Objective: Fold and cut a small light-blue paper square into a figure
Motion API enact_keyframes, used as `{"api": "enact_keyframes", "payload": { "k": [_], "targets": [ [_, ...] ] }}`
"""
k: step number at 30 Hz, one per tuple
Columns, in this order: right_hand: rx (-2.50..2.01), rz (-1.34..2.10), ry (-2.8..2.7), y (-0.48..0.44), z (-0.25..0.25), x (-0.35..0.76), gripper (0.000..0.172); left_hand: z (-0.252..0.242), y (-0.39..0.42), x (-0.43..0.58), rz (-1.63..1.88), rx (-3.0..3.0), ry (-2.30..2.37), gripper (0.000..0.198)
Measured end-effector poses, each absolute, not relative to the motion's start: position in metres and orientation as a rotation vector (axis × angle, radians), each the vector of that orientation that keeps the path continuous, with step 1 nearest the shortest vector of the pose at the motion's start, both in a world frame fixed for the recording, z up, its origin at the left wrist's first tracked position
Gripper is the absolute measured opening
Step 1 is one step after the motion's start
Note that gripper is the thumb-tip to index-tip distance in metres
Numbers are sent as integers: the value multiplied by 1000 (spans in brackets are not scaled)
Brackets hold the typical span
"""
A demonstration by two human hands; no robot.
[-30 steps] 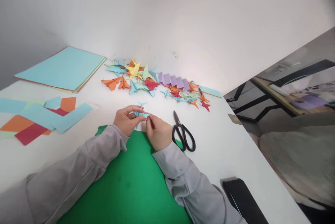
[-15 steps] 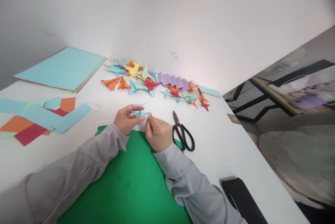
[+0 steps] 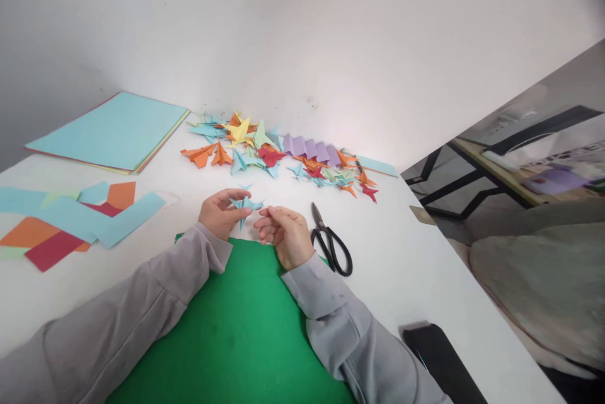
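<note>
My left hand (image 3: 221, 213) pinches a small light blue folded paper plane (image 3: 244, 203) between thumb and fingers, above the table's middle. Just right of the plane is my right hand (image 3: 286, 234), its fingers loosely bent and apart, with nothing in them that I can see. A small gap lies between its fingertips and the plane's wing. A slim light blue paper tip (image 3: 246, 186) shows just beyond the plane; whether it belongs to it I cannot tell. Under both forearms lies a green sheet (image 3: 231, 328).
Black-handled scissors (image 3: 331, 243) lie right of my right hand. Several folded paper planes (image 3: 241, 130) and a purple pleated strip (image 3: 312, 149) line the wall. Coloured paper pieces (image 3: 85, 218) and a stack of sheets (image 3: 113, 130) are at left. A black phone-like object (image 3: 442, 360) lies front right.
My right hand has let go of the plane's wing, opened its fingers and drawn slightly away. My left hand, still holding the plane, has shifted a little left.
</note>
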State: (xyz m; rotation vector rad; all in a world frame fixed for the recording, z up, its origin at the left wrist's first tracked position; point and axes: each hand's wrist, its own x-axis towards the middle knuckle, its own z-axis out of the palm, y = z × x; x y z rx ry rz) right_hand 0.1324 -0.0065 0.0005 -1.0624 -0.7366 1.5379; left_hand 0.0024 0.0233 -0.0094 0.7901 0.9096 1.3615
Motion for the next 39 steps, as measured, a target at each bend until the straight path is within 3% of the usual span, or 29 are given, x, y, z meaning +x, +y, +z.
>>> {"api": "enact_keyframes", "payload": {
  "k": [5,9,21,32,39],
  "targets": [
    [-1014,1735,-661,-5,4,137,26,-13,25,0,1342,876,910,35],
    [-1007,1798,-676,-3,4,140,23,-13,25,0,1334,926,905,35],
    [-978,1708,-662,-4,1,138,12,-7,21,2,1327,994,905,33],
    [-1016,1745,-731,-5,2,137,24,-9,23,1,1355,948,925,34],
    [-992,1722,-737,-6,1,137,16,0,16,0,1305,1093,988,30]
  ]
}}
